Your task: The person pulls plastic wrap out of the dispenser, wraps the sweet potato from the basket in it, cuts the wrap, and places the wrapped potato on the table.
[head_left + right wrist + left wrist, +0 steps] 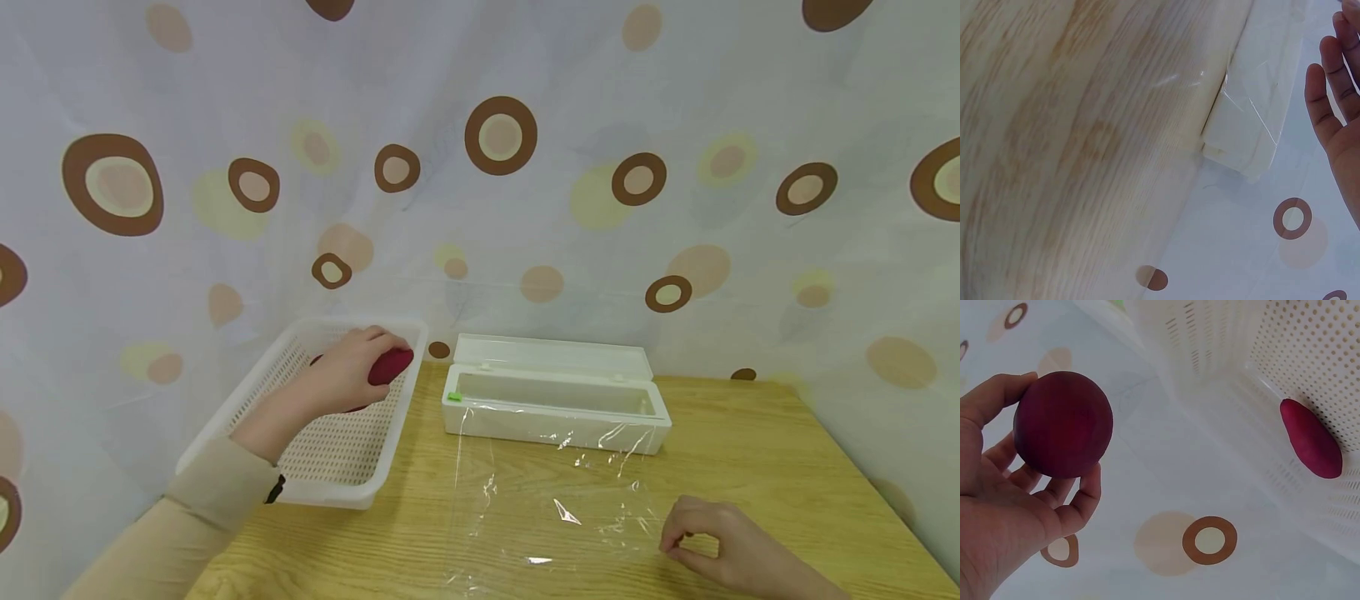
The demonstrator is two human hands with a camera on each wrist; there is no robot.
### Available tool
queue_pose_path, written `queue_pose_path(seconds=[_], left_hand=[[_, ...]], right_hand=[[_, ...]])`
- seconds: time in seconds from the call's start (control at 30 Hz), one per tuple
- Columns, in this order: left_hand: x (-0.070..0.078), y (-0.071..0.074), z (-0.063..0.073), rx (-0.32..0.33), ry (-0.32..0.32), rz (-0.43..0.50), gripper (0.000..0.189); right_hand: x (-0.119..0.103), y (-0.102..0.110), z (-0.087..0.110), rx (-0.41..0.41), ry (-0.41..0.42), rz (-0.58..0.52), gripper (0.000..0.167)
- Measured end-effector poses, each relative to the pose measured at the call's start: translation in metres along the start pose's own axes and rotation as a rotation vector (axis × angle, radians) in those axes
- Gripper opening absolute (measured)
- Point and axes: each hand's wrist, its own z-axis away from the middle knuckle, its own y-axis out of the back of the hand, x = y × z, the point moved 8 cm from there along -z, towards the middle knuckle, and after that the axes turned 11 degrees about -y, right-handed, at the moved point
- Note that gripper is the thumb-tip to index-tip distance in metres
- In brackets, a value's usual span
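My left hand (348, 367) grips a dark red sweet potato (392, 367) over the white basket (416, 392). In the left wrist view the sweet potato (1063, 425) appears end-on, fingers and thumb around it. Another sweet potato (1310, 437) lies in the basket there; the hand mostly hides it in the head view. Clear plastic wrap (555, 517) runs from a white wrap dispenser box (555, 429) toward the near table edge. At the wrap's right edge my right hand (708, 542) pinches it between thumb and forefinger. The other fingers (1341, 81) are spread in the right wrist view.
The dispenser's lid (551, 357) stands raised at the back, with a green slider (454, 397) at its left end. A patterned curtain (555, 208) hangs behind the wooden table (757, 450) and along both sides.
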Motion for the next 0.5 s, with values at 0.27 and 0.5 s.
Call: queue_pose_path(seconds=[0.27,0.5], left_hand=[[0.018,-0.002,-0.011,0.034,-0.038,0.049,0.050],[0.030,-0.004,-0.019,0.084,-0.072,0.069,0.050]], right_hand=[[-0.003,0.001,-0.001,0.002,0.040,-0.019,0.028],[-0.010,0.003,-0.003,0.025,0.091,-0.025,0.024]])
